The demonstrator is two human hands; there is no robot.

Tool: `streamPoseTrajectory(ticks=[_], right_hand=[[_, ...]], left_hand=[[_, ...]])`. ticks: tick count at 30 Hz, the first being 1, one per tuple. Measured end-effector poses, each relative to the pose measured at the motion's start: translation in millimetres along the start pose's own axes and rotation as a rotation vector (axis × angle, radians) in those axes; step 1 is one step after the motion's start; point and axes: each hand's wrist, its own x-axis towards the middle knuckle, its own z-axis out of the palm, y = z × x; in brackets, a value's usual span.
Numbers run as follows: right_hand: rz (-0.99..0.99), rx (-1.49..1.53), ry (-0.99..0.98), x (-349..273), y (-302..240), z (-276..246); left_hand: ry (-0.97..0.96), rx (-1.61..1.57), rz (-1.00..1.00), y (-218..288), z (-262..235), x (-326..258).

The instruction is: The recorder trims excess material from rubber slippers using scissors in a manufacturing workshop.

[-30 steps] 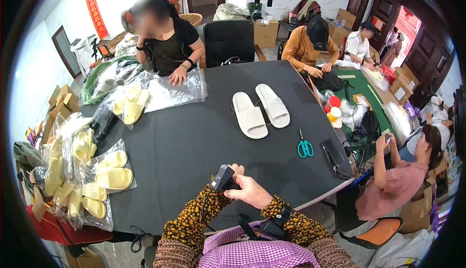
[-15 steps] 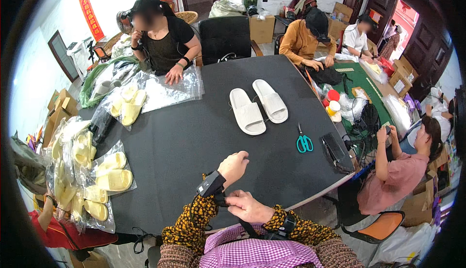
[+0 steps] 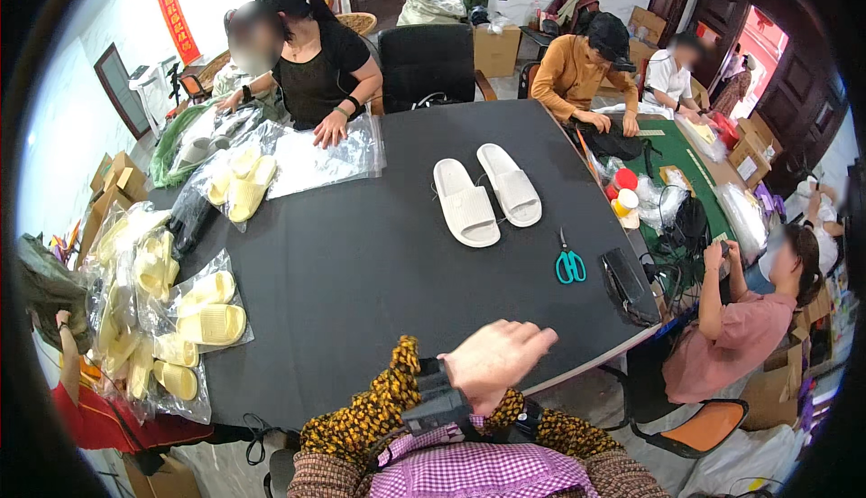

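My left hand [image 3: 501, 354] reaches across in front of me above the table's near edge. Its fingers are stretched out to the right and hold nothing. A black box-shaped device on a strap [image 3: 437, 401] sits round that wrist, below the patterned sleeve. My right hand [image 3: 488, 401] is mostly covered by the left hand and the device. It lies close to the strapped wrist, and its fingers are hidden. Farther off on the black table lie a pair of white slide sandals [image 3: 471, 207] and teal-handled scissors [image 3: 569, 263].
Yellow slippers in clear bags [image 3: 212, 308] pile up at the left. A black case [image 3: 626, 286] lies by the right corner. Across the table, a person's hand rests on clear plastic bags [image 3: 316, 164]. Other people work around a green mat [image 3: 690, 169].
My left hand has turned, swinging right and down with its fingers extended. My right hand, in plain sight earlier at the wrist strap, is now mostly behind it.
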Motion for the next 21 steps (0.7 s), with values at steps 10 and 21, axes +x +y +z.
streamPoseTrajectory(ticks=[10,21], right_hand=[[-0.092,0.901,-0.166,-17.6,-80.3,64.9],[-0.092,0.489,-0.214,-21.9,-107.6,67.5]], left_hand=[[-0.025,-0.443,0.226,47.0,15.4,4.2],[-0.160,-1.085,0.161,62.3,5.2,2.1]])
